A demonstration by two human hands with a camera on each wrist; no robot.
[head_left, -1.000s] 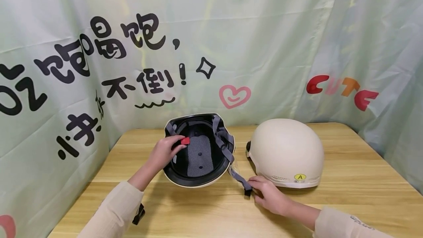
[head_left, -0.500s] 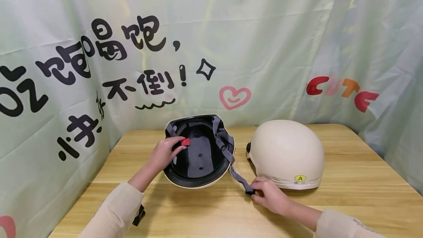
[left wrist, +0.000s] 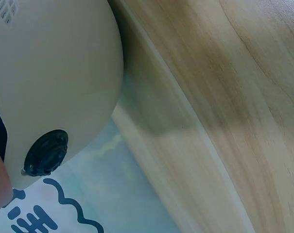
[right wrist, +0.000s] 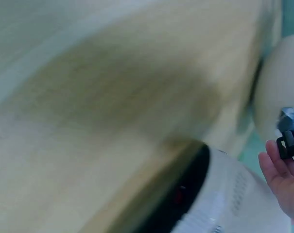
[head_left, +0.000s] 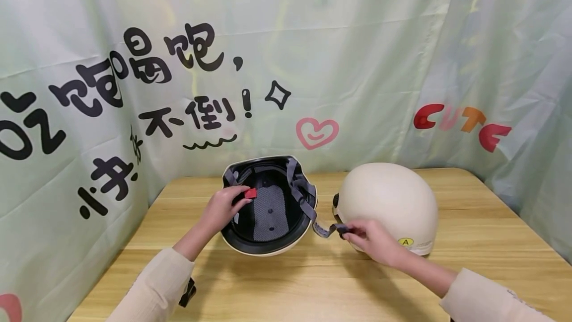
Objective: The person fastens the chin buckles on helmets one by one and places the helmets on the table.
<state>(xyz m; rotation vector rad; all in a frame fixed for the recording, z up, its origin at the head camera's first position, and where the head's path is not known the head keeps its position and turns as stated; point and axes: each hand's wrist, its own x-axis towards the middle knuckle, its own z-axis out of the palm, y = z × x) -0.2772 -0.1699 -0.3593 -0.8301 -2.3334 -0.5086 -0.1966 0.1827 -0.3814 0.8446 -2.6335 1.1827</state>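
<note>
A cream helmet [head_left: 269, 249] lies with its black padded inside facing me, grey straps along its right side. My left hand [head_left: 223, 207] is at its left inner edge and pinches a small red buckle tab [head_left: 250, 193]. At the end of a grey strap [head_left: 323, 231], my right hand [head_left: 373, 240] pinches a black buckle [head_left: 343, 231], raised above the table. The right wrist view also shows this black buckle [right wrist: 288, 144] in the fingertips. In the left wrist view, the helmet's outer shell [left wrist: 64, 63] carries a round black fitting [left wrist: 46, 152].
A second cream helmet [head_left: 386, 198] with a yellow "A" sticker stands dome-up just behind my right hand. Both helmets are on the wooden table [head_left: 277, 287]. A printed pale green curtain [head_left: 357, 73] hangs behind the table.
My right hand has risen and moved away from me, lifting the black buckle so that the grey strap now sags in a curve. My left hand keeps its place on the red tab.
</note>
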